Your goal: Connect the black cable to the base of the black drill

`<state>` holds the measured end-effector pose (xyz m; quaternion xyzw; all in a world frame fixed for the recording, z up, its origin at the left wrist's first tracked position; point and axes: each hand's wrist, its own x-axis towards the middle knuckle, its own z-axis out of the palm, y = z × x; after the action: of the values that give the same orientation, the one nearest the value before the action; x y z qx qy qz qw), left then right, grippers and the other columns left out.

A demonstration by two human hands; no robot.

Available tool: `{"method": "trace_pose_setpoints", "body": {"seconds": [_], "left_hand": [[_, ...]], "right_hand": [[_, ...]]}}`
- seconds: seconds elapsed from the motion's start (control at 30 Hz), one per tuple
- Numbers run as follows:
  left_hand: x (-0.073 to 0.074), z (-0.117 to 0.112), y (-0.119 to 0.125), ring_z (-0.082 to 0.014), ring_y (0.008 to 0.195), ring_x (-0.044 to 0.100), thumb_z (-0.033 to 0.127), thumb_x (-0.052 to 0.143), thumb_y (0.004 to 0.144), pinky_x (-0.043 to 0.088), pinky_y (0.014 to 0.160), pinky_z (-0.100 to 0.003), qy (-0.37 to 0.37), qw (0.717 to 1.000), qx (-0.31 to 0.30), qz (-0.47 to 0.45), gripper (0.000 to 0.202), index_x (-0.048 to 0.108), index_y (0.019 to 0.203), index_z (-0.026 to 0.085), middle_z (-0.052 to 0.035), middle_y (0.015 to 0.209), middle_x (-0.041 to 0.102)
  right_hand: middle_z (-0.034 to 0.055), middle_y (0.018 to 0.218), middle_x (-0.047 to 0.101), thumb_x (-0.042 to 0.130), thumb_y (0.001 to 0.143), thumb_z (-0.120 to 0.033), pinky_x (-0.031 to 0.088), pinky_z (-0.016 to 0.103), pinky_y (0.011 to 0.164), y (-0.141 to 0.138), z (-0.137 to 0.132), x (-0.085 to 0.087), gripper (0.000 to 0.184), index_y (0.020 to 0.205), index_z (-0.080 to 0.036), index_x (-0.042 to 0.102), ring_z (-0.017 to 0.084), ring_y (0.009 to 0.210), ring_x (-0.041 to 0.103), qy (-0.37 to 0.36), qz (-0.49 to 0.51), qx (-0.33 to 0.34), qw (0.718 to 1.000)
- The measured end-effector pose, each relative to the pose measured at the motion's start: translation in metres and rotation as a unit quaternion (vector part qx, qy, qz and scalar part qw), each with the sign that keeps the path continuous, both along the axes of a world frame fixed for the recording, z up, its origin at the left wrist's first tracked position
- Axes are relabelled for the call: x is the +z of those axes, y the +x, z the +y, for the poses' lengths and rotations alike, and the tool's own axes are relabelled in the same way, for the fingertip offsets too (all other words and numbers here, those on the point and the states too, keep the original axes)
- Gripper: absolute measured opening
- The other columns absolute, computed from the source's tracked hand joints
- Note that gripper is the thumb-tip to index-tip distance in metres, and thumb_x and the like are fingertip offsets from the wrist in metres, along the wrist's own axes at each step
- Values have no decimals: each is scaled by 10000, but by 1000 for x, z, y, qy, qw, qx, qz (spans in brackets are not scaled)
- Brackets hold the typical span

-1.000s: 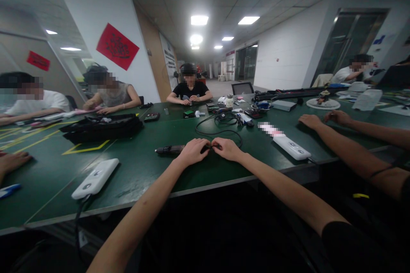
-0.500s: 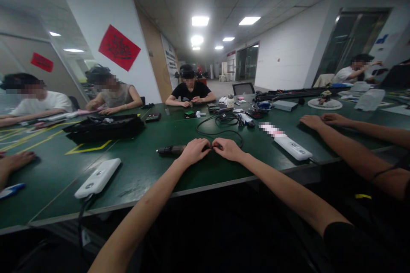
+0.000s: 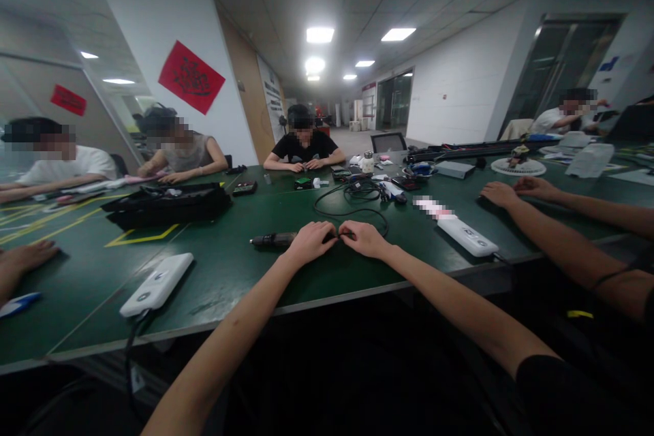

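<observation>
The left hand (image 3: 313,240) and the right hand (image 3: 365,238) meet almost tip to tip above the near part of the green table (image 3: 225,286), thumbs toward the wearer; the right thumb and forefinger are pinched on a thin dark piece (image 3: 349,235), which sits right between their tips and points toward the left fingertips; the left fingers are bent inward toward the thumb, with something dark in the fold, but I cannot tell whether they grasp it or only shade it. A dark, rod-like tool (image 3: 272,240) lies just left of the left fingers, its narrow tip facing away from them and its other end hidden behind the hand, so whether the two touch is unclear; a black cable (image 3: 327,216) loops on the table just beyond both sets of fingertips and curves down behind the right hand; whether it joins the pinched piece cannot be seen. Well to the right of the right fingers lies a white device (image 3: 467,236); well to the left of the left fingers, nearer the wearer, lies a second white unit (image 3: 157,286); a black bag (image 3: 166,206) rests farther out on that left side.
</observation>
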<state>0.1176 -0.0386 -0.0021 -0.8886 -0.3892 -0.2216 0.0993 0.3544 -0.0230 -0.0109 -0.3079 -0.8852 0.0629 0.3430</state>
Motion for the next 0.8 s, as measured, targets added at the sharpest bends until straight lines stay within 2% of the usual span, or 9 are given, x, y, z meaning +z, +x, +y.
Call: {"method": "trace_pose_setpoints", "body": {"seconds": [0.13, 0.33, 0.5, 0.67, 0.8], "left_hand": [[1, -1, -1, -226, 982, 654, 311, 606, 969, 446, 881, -371, -3, 1000, -11, 8, 150, 611, 1113, 268, -18, 1080, 708], [-1, 0, 0, -232, 964, 658, 367, 595, 984, 453, 873, -374, -4, 1000, 3, 0, 169, 607, 1106, 251, -33, 1052, 710], [0, 0, -1, -225, 956, 662, 324, 597, 970, 456, 883, -371, -6, 1000, -5, 7, 162, 619, 1119, 265, -28, 1073, 713], [0, 1, -1, -229, 953, 664, 378, 588, 990, 461, 874, -367, -8, 1000, 4, 2, 173, 609, 1105, 252, -32, 1045, 708], [0, 1, -1, -229, 989, 664, 344, 609, 970, 458, 893, -368, -11, 1000, -5, 7, 180, 617, 1132, 267, -30, 1072, 707]], "right_hand": [[24, 995, 712, 659, 917, -193, 443, 265, 757, 0, 0, -1, 161, 1071, -240, 673, 182, 871, 648, -2, 0, -2, 1000], [24, 1005, 710, 655, 925, -200, 447, 263, 780, -1, 0, -1, 133, 1051, -239, 671, 180, 888, 650, -2, 1, 0, 1000], [26, 1004, 710, 661, 920, -200, 443, 261, 763, 0, 0, -1, 150, 1063, -238, 677, 179, 876, 645, -2, 1, -1, 1000], [25, 989, 708, 661, 925, -209, 441, 257, 763, -1, -1, 0, 132, 1053, -235, 680, 176, 869, 641, -3, 0, -3, 1000], [25, 999, 709, 664, 922, -206, 444, 258, 767, 0, -1, 1, 143, 1061, -236, 679, 177, 877, 643, -5, 0, -2, 1000]]}}
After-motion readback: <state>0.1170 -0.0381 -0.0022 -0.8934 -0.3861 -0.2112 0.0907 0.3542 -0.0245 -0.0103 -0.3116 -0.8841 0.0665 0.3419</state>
